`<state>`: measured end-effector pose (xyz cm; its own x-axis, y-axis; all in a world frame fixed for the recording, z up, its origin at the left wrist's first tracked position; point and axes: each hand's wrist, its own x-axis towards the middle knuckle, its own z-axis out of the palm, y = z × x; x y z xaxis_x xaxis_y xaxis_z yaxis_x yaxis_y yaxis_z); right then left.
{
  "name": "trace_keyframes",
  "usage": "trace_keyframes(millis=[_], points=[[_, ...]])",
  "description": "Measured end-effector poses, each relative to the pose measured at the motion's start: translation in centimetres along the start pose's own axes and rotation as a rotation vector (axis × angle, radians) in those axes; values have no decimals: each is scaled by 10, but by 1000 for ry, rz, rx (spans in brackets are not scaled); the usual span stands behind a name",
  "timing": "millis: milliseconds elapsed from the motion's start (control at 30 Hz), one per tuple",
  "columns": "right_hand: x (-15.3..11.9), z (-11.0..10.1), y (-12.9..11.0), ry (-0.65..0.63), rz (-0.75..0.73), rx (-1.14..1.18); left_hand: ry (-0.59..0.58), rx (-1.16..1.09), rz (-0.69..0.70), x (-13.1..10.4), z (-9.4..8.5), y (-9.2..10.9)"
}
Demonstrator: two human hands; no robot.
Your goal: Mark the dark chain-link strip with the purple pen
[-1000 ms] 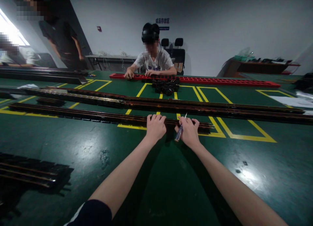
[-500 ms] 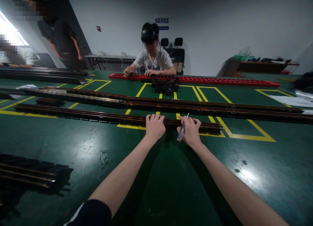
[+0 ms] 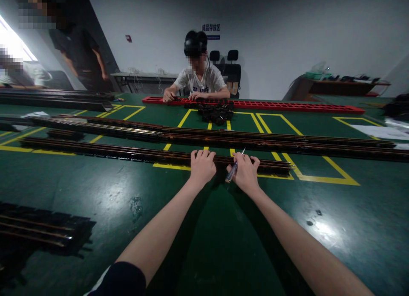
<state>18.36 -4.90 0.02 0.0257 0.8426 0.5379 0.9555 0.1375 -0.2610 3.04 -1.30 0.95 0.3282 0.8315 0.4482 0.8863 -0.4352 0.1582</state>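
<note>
A long black rail with copper-coloured strips lies across the green table in front of me. My left hand grips it from the near side, fingers curled over its top. Just to the right, my right hand is closed around a screwdriver and rests against the same rail. The screwdriver slants, its purplish handle toward me and its thin metal shaft pointing away past the fingers. Under the palms, the rail's near side is hidden.
More long rails lie behind mine. A person sits opposite, hands at a red slotted frame near a heap of black parts. Another rail bundle is at the near left. Yellow tape marks the table.
My right hand has shifted slightly left along the rail, and the screwdriver's handle has swung left with it. The left hand stays in place.
</note>
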Motion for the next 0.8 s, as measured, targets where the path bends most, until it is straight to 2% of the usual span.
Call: trace_keyframes(millis=[267,400,667,800], points=[[-2,-2,6,76,75,1,-11,-23,-16,0,-2,0],[-3,0,13,97,44,73,-16,-30,-22,0,-3,0],[-2,-1,7,31,-70,100,-3,-2,-14,0,-3,0],[-1,1,8,-5,-37,54,-3,8,-16,0,-2,0]])
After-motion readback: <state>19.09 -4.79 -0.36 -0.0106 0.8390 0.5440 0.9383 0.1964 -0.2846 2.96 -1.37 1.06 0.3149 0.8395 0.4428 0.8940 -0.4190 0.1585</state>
